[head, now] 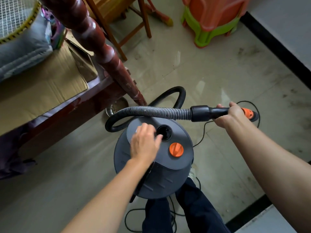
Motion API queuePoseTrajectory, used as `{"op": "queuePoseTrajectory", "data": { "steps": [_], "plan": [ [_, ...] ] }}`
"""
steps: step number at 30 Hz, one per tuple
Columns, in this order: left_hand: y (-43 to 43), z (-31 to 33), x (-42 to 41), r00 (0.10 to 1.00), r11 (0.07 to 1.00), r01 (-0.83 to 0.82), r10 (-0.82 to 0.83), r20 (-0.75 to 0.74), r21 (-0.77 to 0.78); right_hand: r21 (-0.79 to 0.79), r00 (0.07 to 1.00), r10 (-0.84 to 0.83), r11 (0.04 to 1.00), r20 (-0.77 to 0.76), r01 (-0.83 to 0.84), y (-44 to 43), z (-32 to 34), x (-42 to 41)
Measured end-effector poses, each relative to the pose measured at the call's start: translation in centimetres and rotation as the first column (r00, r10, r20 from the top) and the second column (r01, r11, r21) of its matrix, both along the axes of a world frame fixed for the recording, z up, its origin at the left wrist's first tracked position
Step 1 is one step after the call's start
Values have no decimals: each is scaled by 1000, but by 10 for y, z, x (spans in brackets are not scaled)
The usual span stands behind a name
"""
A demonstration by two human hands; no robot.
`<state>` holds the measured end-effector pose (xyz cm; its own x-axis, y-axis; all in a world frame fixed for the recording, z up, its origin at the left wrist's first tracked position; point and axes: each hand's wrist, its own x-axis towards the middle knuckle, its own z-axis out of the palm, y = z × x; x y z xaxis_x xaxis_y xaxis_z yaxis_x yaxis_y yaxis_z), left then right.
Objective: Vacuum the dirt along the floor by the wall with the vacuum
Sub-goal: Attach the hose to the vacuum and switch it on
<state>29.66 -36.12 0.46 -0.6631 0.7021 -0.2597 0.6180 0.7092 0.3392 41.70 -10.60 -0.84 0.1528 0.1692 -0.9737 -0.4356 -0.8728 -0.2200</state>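
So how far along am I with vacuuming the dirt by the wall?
Barely started, it seems. Done: the vacuum stands out on the floor. In hand: the right hand grips the hose handle, and the left hand touches the vacuum's top. Left: dark dirt marks the floor by the wall, so the whole pass remains.

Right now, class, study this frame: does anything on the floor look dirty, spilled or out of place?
Yes: dark smudges soil the floor beside the black skirting, and the power cord trails in loose loops across it.
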Motion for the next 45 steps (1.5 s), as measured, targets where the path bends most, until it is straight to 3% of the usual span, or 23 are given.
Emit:
{"op": "queuePoseTrajectory", "data": {
  "steps": [4, 8, 13, 20, 23, 27, 31, 34, 45],
  "plan": [
    [14, -3, 56, 970, 977, 172, -146, 193, -128, -16, 1000, 2, 1000, -8, -2, -1, 0, 3],
    [16, -11, 59, 965, 975, 192, -167, 200, -112, 11, 1000, 5, 1000, -21, -4, -2, 2, 9],
    [18, -14, 52, 913, 926, 369, -345, 218, -79, 11, 1000, -2, 1000, -3, 2, 1, 3, 17],
    [18, -17, 46, 891, 903, 423, -401, 210, -69, 21, 1000, -16, 1000, -7, 16, 5, 1, 26],
    [14, -18, 44, 905, 927, 375, -361, 225, -22, 21, 999, -34, 999, -14, 34, 3, 1, 28],
    [4, -14, 23, 983, 992, 74, -90, 157, 104, 30, 999, -36, 999, -10, 36, 3, 0, 32],
    [-13, -15, -19, 993, 993, -116, 116, -19, -32, 42, 999, -41, 998, 2, 41, 2, -3, 37],
    [-18, -19, -35, 994, 986, -107, 107, -11, -128, 40, 1000, -13, 999, 8, 13, -1, -6, 38],
    [-21, -25, -39, 997, 996, -76, 75, -18, -49, 55, 998, -56, 997, -10, 56, -23, 3, 40]
  ]
}}
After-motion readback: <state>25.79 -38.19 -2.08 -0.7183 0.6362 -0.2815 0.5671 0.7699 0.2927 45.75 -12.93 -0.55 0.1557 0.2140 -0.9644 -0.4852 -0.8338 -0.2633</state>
